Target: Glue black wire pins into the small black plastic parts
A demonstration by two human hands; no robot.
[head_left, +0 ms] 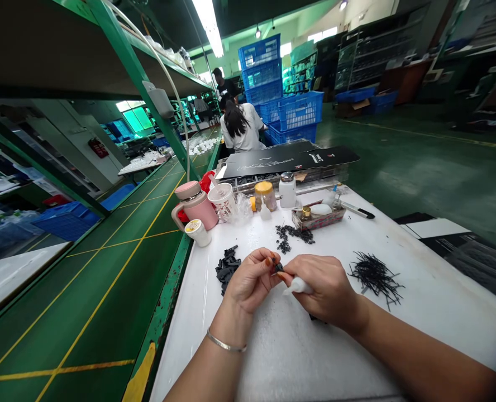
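Observation:
A small black part (pixel 278 267) is pinched in the fingertips of my left hand (pixel 252 279). The fingertips of my right hand (pixel 329 287) meet the same part from the other side. Tucked in my right hand is a small white squeeze bottle (pixel 300 285), its nozzle pointing left. Left of my hands lies a pile of flat black pieces (pixel 227 269). Beyond my hands are scattered small black rings (pixel 296 234). To the right of my right hand, thin black strips (pixel 376 273) are heaped. Something dark shows partly beneath my right wrist.
Along the back of the white table (pixel 315 363) stand a pink mug (pixel 200 207), a plastic cup (pixel 222 200), jars, a white bottle (pixel 287 191), a small tray (pixel 320 218) and a knife (pixel 358 210). A green conveyor (pixel 118 262) runs at left. A co-worker (pixel 242 125) sits ahead.

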